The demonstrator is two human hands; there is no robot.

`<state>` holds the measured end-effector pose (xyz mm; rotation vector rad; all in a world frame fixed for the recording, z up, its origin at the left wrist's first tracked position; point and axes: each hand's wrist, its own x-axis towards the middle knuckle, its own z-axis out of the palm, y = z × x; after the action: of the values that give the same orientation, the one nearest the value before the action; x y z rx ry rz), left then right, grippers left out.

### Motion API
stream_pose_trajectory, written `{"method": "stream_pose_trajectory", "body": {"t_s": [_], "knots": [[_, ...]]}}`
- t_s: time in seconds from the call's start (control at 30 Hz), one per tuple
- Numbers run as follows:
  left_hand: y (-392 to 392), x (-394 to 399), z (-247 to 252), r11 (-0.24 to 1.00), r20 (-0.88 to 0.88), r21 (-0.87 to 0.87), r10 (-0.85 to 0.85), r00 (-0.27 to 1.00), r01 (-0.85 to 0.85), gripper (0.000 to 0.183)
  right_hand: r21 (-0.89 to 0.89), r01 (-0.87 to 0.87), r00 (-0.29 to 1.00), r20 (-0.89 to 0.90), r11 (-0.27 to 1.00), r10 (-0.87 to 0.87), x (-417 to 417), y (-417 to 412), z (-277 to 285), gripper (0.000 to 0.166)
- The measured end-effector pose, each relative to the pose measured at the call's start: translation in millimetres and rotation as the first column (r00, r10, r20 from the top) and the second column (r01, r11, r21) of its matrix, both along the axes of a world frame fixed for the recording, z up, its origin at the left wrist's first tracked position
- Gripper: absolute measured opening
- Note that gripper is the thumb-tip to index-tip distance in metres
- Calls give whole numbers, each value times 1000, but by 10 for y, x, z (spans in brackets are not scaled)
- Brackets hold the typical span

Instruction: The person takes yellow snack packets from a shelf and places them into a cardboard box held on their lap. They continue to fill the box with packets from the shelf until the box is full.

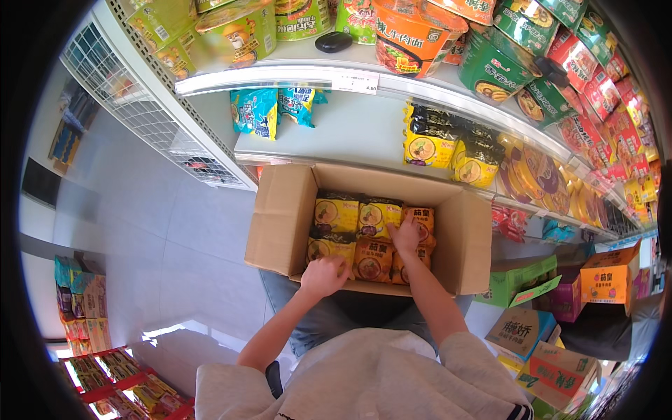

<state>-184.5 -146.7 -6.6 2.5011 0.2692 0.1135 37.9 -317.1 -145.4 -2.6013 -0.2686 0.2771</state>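
Note:
An open cardboard box [278,231] stands before me at the shelf edge, above my lap. Inside lie yellow-and-black instant noodle packets [336,214] and orange instant noodle packets [371,262]. My left hand [324,275] rests over the lower-left yellow packet, its fingertips partly hidden. My right hand [407,239] reaches in at the right, thumb beside a yellow packet [379,216] and fingers on the upper orange packet [424,218]. Whether either hand grips a packet cannot be made out.
Cup noodles [415,39] fill the upper shelf, with a black oval object [334,42] among them. Below, teal packets [255,111] and yellow-and-black packets [428,142] stand on the lower shelf [346,131]. Several cartons [562,373] lie at the right; a wire rack panel [131,100] borders the left.

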Motion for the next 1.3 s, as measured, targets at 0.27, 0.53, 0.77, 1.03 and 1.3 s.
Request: {"method": "stream_pose_trajectory", "body": {"t_s": [0.27, 0.53, 0.77, 1.03, 1.3], "knots": [[-5, 14, -36, 1000, -1, 6, -18, 1000, 18, 14, -188, -622, 761, 83, 760, 643, -355, 319, 190, 55], [-5, 21, -16, 1000, 14, 14, -10, 1000, 10, 15, -160, -673, 735, -39, 722, 677, -399, 349, 350, 52], [9, 4, -36, 1000, 35, -3, 14, 999, -14, 15, 492, -338, 905, 403, 803, 134, 211, 72, 1008, 21], [3, 20, -44, 1000, 58, 25, -9, 998, 8, 18, 134, -14, 718, 691, 991, -83, 1818, -682, 1635, 63], [45, -15, -91, 1000, 72, 15, 8, 997, -10, 19, -376, 76, 833, 533, 924, 148, 1999, -846, 1567, 79]]}}
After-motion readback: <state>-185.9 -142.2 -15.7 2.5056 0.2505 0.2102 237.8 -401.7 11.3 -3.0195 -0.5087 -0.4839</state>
